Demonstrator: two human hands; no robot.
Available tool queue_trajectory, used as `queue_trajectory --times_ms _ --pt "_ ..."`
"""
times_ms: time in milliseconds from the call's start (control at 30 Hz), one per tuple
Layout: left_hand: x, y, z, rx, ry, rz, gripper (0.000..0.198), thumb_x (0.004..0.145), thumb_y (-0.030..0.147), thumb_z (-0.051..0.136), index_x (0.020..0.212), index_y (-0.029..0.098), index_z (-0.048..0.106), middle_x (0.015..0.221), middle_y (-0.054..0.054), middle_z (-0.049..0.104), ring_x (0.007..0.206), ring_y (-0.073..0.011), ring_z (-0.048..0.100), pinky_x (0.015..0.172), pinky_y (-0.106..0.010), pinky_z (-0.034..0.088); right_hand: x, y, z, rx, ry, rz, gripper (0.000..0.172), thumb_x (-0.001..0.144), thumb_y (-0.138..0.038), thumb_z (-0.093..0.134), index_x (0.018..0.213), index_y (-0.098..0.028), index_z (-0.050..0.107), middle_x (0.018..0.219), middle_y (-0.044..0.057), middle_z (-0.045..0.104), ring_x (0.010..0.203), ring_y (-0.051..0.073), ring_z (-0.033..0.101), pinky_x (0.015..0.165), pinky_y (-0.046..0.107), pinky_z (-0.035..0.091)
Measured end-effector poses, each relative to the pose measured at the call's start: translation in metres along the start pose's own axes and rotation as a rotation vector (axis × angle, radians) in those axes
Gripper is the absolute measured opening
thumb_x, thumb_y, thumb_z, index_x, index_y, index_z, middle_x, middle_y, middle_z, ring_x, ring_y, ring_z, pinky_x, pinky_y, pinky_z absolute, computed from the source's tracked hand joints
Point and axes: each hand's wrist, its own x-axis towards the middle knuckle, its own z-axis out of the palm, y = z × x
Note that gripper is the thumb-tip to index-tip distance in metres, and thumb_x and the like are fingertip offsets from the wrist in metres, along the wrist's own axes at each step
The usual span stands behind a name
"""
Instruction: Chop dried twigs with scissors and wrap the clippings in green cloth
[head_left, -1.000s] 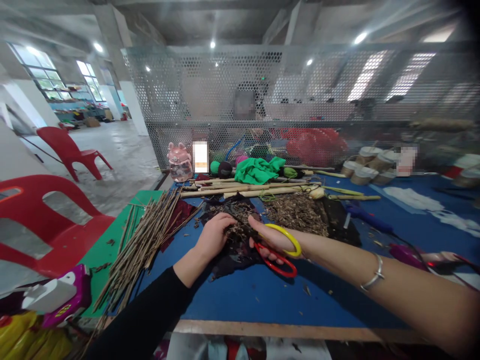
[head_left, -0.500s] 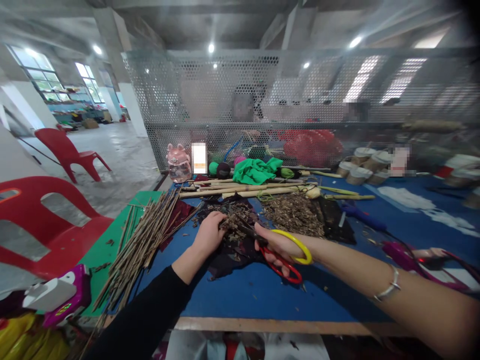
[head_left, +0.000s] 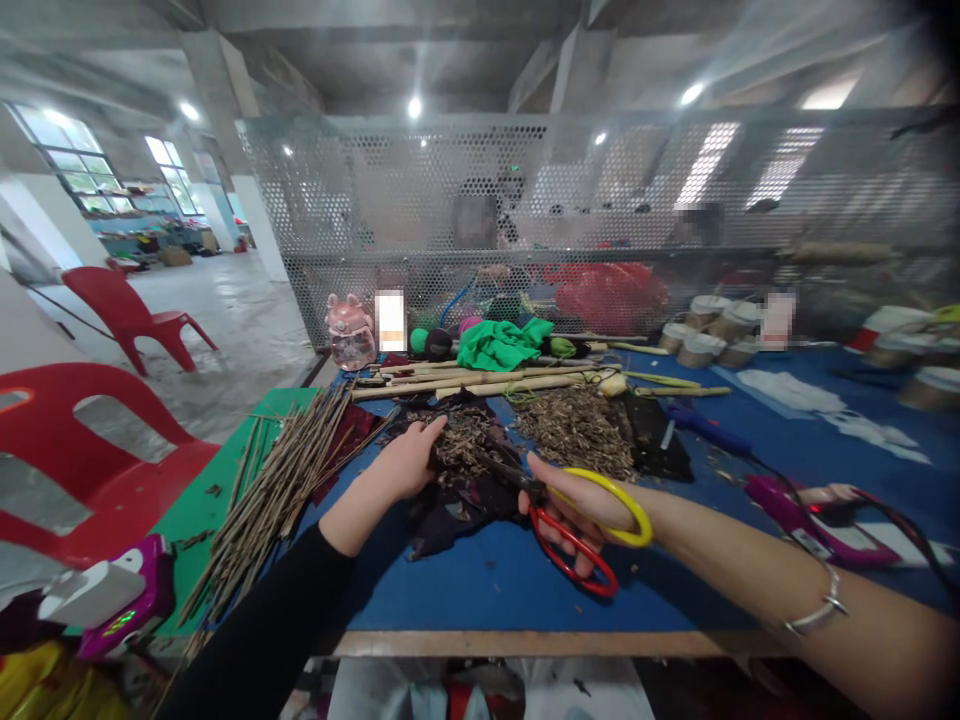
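My right hand (head_left: 574, 510) is closed around scissors (head_left: 634, 510) with one yellow and one red handle loop. Their dark blades point left, over a pile of dry brown plant bits (head_left: 459, 445) on dark cloth (head_left: 457, 515). At the left edge of that pile is my left hand (head_left: 405, 460), with one finger stretched out and its other fingertips partly hidden; I see nothing clearly held in it. A larger heap of brown bits (head_left: 581, 430) lies just beyond the scissors.
Thin dry sticks (head_left: 277, 500) lie at the left, and thicker pale stalks (head_left: 480, 383) across the back. Behind them are a green cloth (head_left: 499, 345), a pink bottle (head_left: 350, 332) and a perforated metal screen (head_left: 315, 220). A blue glue gun (head_left: 709, 430) lies right, near lidded cups (head_left: 701, 348).
My right hand has drawn back slightly to the right with the scissors, their handles spread wider. My left hand has moved a little left, its finger now stretched out.
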Motion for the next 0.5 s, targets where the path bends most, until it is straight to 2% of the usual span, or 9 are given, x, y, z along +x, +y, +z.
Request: queue_trajectory --times_ms 100,233,367,433,500 --pt "0.008 0.001 0.000 -0.014 0.034 0.031 0.077 0.066 0.017 0.057 0.136 0.018 0.026 0.130 -0.015 0.042 0.119 -0.0284 0.043 0.097 -0.035 0.035 0.002 -0.002 0.004 -0.021 -0.014 0.008 0.065 0.075 -0.075 0.012 0.088 -0.019 0.043 0.050 -0.002 0.049 0.042 0.012 0.052 0.039 0.026 0.049" --pt "0.003 0.001 0.004 -0.101 0.052 0.056 0.083 0.066 0.034 0.060 0.138 0.021 0.022 0.139 -0.013 0.030 0.122 -0.0288 0.039 0.097 -0.033 0.035 0.000 -0.003 0.007 -0.037 -0.045 0.030 0.068 0.073 -0.076 0.010 0.088 -0.018 0.042 0.054 0.001 0.054 0.045 0.014 0.056 0.043 0.029 0.050" --pt "-0.003 0.006 0.015 -0.162 0.183 -0.132 0.077 0.072 0.057 0.048 0.135 0.017 0.028 0.131 -0.017 0.036 0.117 -0.0306 0.043 0.095 -0.037 0.036 0.003 -0.005 0.006 -0.022 -0.056 0.062 0.069 0.071 -0.077 0.009 0.088 -0.018 0.041 0.057 0.003 0.057 0.050 0.015 0.059 0.046 0.031 0.051" --pt "-0.002 0.009 0.022 -0.171 0.239 -0.188 0.073 0.074 0.056 0.046 0.131 0.013 0.034 0.125 -0.018 0.042 0.113 -0.0294 0.046 0.093 -0.036 0.037 0.007 -0.007 0.004 -0.012 -0.052 0.081 0.071 0.069 -0.079 0.010 0.089 -0.018 0.041 0.059 0.004 0.058 0.052 0.016 0.059 0.046 0.032 0.051" --pt "0.001 0.010 0.027 -0.157 0.257 -0.173 0.061 0.076 0.048 0.048 0.126 0.013 0.041 0.118 -0.016 0.048 0.109 -0.0267 0.050 0.092 -0.034 0.038 0.013 -0.010 0.003 -0.008 -0.064 0.107 0.073 0.067 -0.081 0.011 0.089 -0.018 0.041 0.060 0.004 0.058 0.053 0.017 0.060 0.045 0.033 0.051"
